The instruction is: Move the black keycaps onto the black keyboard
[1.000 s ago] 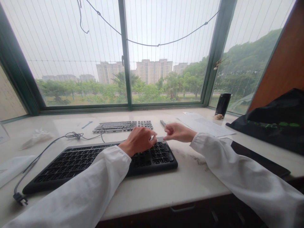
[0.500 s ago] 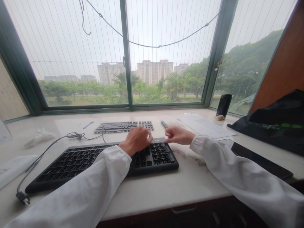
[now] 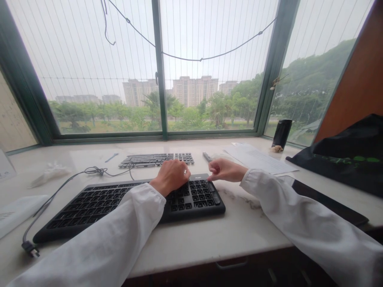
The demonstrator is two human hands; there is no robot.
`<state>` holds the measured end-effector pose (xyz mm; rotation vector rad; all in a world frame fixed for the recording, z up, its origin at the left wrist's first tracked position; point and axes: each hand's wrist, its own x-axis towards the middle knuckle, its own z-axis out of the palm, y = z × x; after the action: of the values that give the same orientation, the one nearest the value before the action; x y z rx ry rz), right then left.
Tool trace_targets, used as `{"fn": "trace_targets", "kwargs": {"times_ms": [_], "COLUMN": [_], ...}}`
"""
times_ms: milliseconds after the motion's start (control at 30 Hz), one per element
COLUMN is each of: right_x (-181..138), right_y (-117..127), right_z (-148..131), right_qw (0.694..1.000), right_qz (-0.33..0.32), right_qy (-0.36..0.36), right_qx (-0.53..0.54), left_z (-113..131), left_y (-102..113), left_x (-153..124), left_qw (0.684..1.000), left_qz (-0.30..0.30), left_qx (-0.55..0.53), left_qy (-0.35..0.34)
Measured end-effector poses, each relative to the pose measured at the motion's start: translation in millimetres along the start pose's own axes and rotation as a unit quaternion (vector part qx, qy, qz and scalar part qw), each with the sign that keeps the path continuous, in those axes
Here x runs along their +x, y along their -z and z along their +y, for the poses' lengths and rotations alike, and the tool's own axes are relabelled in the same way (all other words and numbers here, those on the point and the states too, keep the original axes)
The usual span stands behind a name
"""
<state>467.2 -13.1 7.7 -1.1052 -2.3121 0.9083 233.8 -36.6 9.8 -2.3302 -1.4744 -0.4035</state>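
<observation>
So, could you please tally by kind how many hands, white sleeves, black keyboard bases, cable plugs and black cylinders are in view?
Left hand, right hand: 2
White left sleeve, white right sleeve: 2
Black keyboard base: 1
Cable plug: 1
Black cylinder: 1
Total: 7

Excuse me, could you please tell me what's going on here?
A person is working at a black keyboard with bare key sockets. The left hand is over its right half, and the right hand is by its far right corner; whether either grips something is unclear. Behind it, what look like keycaps lie in rows. The USB plug lies loose.
</observation>
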Motion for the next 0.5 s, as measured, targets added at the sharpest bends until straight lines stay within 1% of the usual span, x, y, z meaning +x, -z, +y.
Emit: {"fn": "trace_targets", "kwargs": {"times_ms": [133, 267, 333, 400, 500], "right_x": [0, 0, 1, 2, 6], "right_y": [0, 1, 3, 5, 6], "right_z": [1, -1, -1, 2, 12], "right_qw": [1.000, 1.000, 1.000, 0.998, 0.994], "right_qz": [0.002, 0.011, 0.029, 0.061, 0.111], "right_qy": [0.004, 0.004, 0.007, 0.006, -0.013], "right_qx": [-0.015, -0.008, 0.006, 0.011, -0.019], "left_z": [-1, -3, -4, -5, -7], "left_y": [0, 0, 1, 2, 5], "left_x": [0, 0, 0, 0, 0], "left_qw": [1.000, 1.000, 1.000, 1.000, 1.000], "left_qz": [-0.003, 0.000, 0.002, 0.002, 0.002], "left_qx": [-0.002, -0.007, -0.007, -0.005, -0.010], "left_qy": [0.002, 0.003, 0.003, 0.001, -0.009]}}
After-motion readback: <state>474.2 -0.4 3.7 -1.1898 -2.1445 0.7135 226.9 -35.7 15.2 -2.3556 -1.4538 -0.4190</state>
